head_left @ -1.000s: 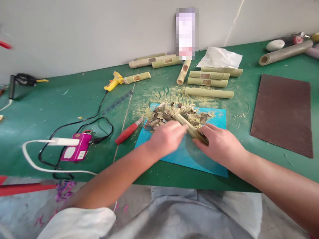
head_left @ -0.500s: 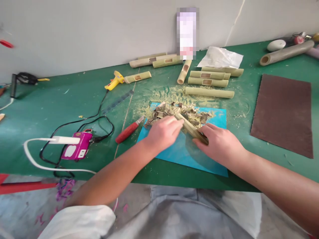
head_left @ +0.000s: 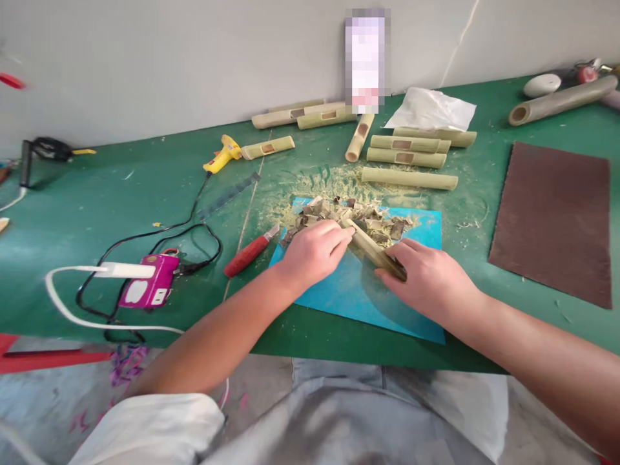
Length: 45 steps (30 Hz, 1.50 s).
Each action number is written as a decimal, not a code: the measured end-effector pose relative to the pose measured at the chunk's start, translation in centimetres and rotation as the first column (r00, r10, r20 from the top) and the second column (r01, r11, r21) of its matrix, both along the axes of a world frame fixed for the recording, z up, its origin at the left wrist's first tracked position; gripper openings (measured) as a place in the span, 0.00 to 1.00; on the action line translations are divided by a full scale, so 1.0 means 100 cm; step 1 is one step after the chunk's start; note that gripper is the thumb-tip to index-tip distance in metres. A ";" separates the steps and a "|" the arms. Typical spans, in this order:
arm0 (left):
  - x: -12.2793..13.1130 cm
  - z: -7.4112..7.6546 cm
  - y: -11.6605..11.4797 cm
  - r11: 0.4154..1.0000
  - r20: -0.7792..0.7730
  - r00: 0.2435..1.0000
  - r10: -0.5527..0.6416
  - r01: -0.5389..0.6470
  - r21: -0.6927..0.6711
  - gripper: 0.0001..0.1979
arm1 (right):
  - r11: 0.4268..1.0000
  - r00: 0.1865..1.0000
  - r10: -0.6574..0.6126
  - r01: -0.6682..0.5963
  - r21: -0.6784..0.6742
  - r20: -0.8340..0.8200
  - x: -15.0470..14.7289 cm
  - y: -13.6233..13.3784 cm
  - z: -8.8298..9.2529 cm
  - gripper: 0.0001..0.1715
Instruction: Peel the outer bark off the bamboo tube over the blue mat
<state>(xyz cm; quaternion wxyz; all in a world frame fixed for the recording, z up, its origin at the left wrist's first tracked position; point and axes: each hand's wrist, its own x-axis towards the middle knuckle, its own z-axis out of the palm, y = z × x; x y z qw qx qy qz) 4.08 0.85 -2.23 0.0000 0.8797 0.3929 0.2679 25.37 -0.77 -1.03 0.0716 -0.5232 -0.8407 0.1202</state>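
A bamboo tube point(head_left: 370, 244) lies slanted between my hands, over a blue sheet point(head_left: 358, 297). My right hand point(head_left: 423, 274) is wrapped round its lower right end. At the upper left end, my left hand point(head_left: 317, 253) has its fingers closed against the tube; whether something small is pinched in them is hidden. Behind the tube, a heap of bamboo chips and shavings point(head_left: 334, 210) covers the back of the sheet. A red-handled knife point(head_left: 248, 256) rests left of my left hand, its blade towards the heap.
Several cut bamboo tubes point(head_left: 407, 157) lie at the back. To the left are a yellow glue gun point(head_left: 223, 155) and a magenta power strip point(head_left: 150, 281) with cables. A brown sheet point(head_left: 555, 223) lies right; a phone point(head_left: 365, 61) leans on the wall.
My left hand has shifted very slightly left and up along the tube's upper end. The tube and my right hand are nearly unchanged; the whole view has shifted a little.
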 end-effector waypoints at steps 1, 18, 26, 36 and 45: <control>0.001 0.000 -0.001 1.000 -0.017 1.000 -0.016 0.016 0.006 0.12 | 1.000 1.000 0.005 -0.005 0.003 -0.001 0.000 0.000 -0.001 0.11; 0.002 -0.001 -0.001 0.999 -0.036 0.998 -0.049 0.049 -0.006 0.12 | 1.000 1.000 0.005 -0.005 0.026 -0.007 0.001 0.000 -0.004 0.11; 0.001 0.000 0.002 0.999 -0.045 0.999 -0.016 0.018 0.047 0.12 | 1.000 1.000 0.007 -0.007 0.023 -0.002 0.001 0.000 -0.002 0.11; 0.003 0.001 -0.002 0.991 -0.116 0.985 -0.126 0.131 0.040 0.12 | 1.000 1.000 0.011 -0.011 0.010 0.017 -0.001 -0.001 0.000 0.11; 0.002 0.002 -0.002 0.992 -0.100 0.987 -0.125 0.127 0.016 0.12 | 1.000 1.000 0.005 -0.005 0.011 0.025 -0.001 -0.002 0.000 0.11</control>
